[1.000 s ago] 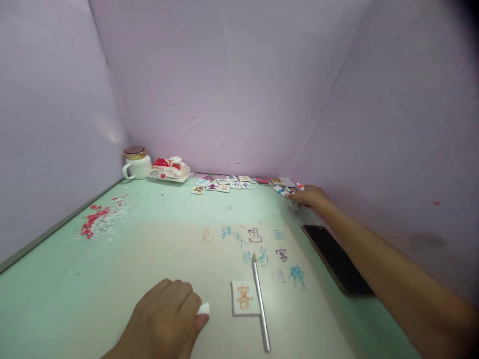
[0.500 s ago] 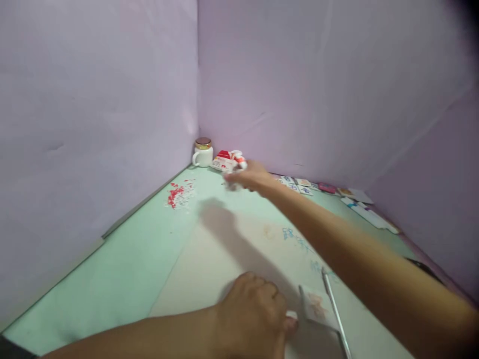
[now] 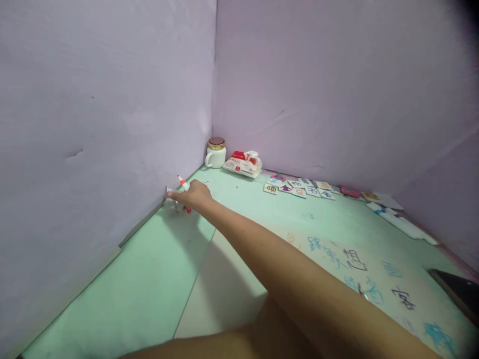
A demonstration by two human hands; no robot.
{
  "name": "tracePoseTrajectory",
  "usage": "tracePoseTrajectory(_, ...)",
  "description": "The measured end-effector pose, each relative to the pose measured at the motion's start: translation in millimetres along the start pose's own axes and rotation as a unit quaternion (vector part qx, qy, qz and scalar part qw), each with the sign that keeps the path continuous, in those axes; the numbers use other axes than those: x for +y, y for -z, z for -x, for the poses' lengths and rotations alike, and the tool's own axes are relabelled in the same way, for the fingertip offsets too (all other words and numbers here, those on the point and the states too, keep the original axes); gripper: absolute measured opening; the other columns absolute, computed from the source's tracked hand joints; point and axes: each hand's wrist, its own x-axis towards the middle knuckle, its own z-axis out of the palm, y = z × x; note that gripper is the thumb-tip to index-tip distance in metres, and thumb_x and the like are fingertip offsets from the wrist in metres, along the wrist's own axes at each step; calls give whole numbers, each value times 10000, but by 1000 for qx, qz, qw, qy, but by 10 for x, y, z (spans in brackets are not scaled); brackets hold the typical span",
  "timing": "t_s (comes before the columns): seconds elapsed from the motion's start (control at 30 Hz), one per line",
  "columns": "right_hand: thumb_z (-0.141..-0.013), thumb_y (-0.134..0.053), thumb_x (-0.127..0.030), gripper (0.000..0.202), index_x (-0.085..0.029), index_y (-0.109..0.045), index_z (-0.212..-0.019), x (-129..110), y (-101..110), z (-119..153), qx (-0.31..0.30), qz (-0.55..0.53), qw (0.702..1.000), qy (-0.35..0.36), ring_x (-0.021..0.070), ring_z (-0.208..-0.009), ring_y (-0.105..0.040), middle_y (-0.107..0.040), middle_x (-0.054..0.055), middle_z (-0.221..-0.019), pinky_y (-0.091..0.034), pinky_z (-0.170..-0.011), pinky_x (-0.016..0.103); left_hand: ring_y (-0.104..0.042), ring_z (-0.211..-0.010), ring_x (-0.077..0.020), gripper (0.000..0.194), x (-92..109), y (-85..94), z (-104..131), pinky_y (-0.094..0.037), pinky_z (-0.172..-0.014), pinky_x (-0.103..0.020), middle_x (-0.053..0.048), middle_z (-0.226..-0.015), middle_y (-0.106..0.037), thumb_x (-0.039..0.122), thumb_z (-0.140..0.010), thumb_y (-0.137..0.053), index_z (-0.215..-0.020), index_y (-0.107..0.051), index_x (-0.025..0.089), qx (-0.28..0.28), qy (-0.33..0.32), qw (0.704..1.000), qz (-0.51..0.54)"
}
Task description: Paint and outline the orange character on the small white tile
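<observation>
My right hand [image 3: 192, 195] reaches to the far left of the green table [image 3: 149, 284], close to the wall. It grips a white and orange marker [image 3: 182, 182], whose tip points up and to the left. Crumpled clear or whitish material [image 3: 172, 202] lies under my thumb, over the red bits [image 3: 187, 210]; whether the fingers hold it is unclear. Only my left forearm [image 3: 209, 345] shows at the bottom edge; the hand is hidden behind my right arm.
A white lidded mug [image 3: 216, 155] and a tissue pack [image 3: 243, 164] stand at the back corner. Small character tiles [image 3: 299, 192] line the back wall. White strips [image 3: 404, 223] and a dark phone [image 3: 456, 291] lie right. Coloured characters [image 3: 355, 259] mark the pale sheet.
My right hand has moved left and down from beside the tissue pack to the red and white bits. My left hand has slipped out of sight. The view has shifted slightly.
</observation>
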Motion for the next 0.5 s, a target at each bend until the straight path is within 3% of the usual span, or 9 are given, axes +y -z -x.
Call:
tracePoseTrajectory(0.1,-904,-532,-375,322,-135,-572,-1115,-6,265,96,1,-34,999,-17,199,-844,-632,-622,85,-1068,-530,-703,372,-636,-665,-226,167,53,-5,-32,-515,-578,-336,-65,-694,-665,333,-829,-544,-758,-645,220,-42,-54,997,-34)
tracePoseTrajectory(0.2,-929,-416,-394,345,-109,-601,-991,92,708,428,14,-86,996,-32,162,-590,-602,-650,139,-979,-458,-458,288,-611,-629,-219,163,19,34,-28,-494,-647,-366,-77,-678,-647,249,-798,-529,-683,-609,165,-64,-108,991,-50)
tracePoseTrajectory(0.3,-900,-441,-246,206,-186,-574,-1045,382,1235,1090,59,-138,988,-40,89,-504,-521,-661,75,-923,-383,-402,214,-568,-622,-183,224,-52,93,-11,-454,-651,-322,-47,-647,-600,233,-837,-463,-653,-570,166,-40,-132,990,-6)
tracePoseTrajectory(0.37,-880,-468,-193,261,-267,-539,-1119,656,1535,1663,125,-219,967,-20,66,-472,-468,-645,13,-833,-357,-407,189,-548,-635,-163,275,-88,117,-16,-439,-633,-288,-41,-671,-583,248,-885,-405,-684,-572,163,-33,-120,992,26)
tracePoseTrajectory(0.5,-885,-528,-246,179,-335,-595,-1026,1219,1836,2746,234,-360,903,14,56,-459,-456,-642,-19,-752,-320,-394,161,-544,-650,-145,269,-79,119,-57,-421,-613,-258,-34,-723,-592,282,-900,-400,-837,-635,166,-45,-76,991,103)
